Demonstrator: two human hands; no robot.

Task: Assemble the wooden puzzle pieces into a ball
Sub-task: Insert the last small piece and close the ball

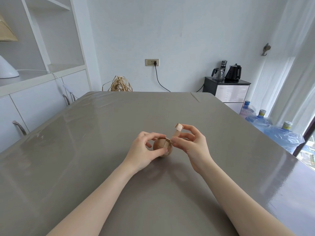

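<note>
A partly built wooden ball (pixel 162 147) sits on the grey table (pixel 102 150) near its middle. My left hand (pixel 144 150) grips the ball, thumb low on its front and forefinger across its top. A long wooden puzzle piece (pixel 177 132) stands upright out of a slot at the ball's top right, its pale square end uppermost. My right hand (pixel 192 142) pinches this piece, thumb near its base and forefinger at its upper end. The ball's far side is hidden by my fingers.
White cabinets and shelves (pixel 42 92) line the left side of the table. A dark stand with two kettles (pixel 228 89) is at the back right, and water jugs (pixel 272 128) stand beside the table's right edge. A straw bundle (pixel 121 85) lies beyond the far edge.
</note>
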